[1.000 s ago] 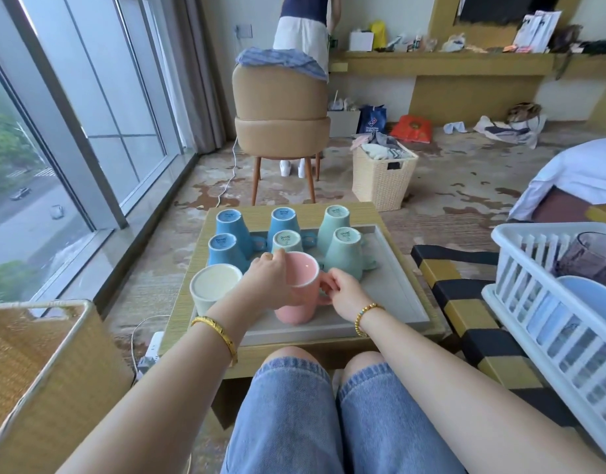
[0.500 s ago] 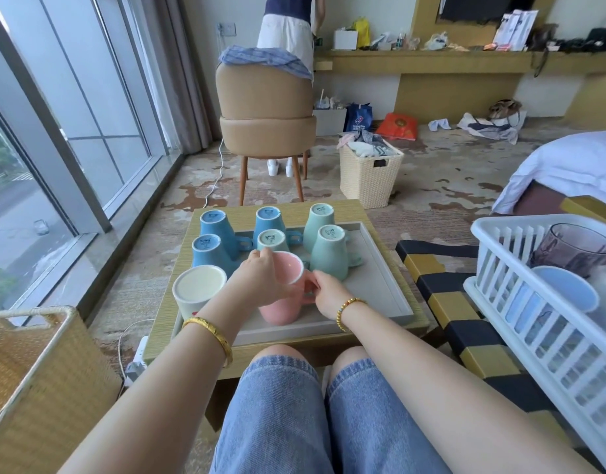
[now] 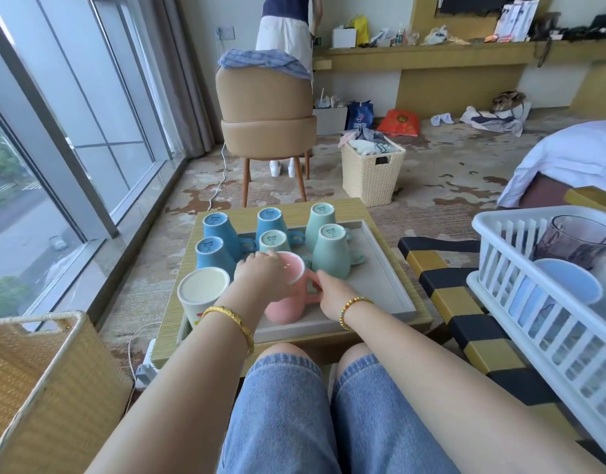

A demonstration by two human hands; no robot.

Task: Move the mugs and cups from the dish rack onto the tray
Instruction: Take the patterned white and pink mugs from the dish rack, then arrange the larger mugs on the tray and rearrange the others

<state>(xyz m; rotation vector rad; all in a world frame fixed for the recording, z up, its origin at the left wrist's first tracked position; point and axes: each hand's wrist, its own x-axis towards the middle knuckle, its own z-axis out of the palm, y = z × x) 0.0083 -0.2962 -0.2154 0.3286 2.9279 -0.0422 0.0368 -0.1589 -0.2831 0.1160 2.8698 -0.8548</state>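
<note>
A pink mug (image 3: pixel 288 302) stands upright near the front of the grey tray (image 3: pixel 380 285) on the low wooden table. My left hand (image 3: pixel 260 278) grips its rim from the left. My right hand (image 3: pixel 332 292) holds its handle on the right. Several blue and green mugs (image 3: pixel 330 254) stand upside down behind it on the tray, and a cream cup (image 3: pixel 202 295) stands upright at the front left. The white dish rack (image 3: pixel 520 302) at the right holds a purple glass (image 3: pixel 578 241) and a light blue cup (image 3: pixel 564 285).
A wicker basket (image 3: pixel 38 378) stands at the lower left beside the window. A black and yellow striped bench (image 3: pixel 455 295) carries the rack. Behind the table are a tan chair (image 3: pixel 265 114), a person standing, a laundry basket (image 3: pixel 371 172) and a bed (image 3: pixel 568 155).
Both hands stay on the pink mug in the same spot on the tray. The camera view has shifted slightly; the mug looks unmoved.
</note>
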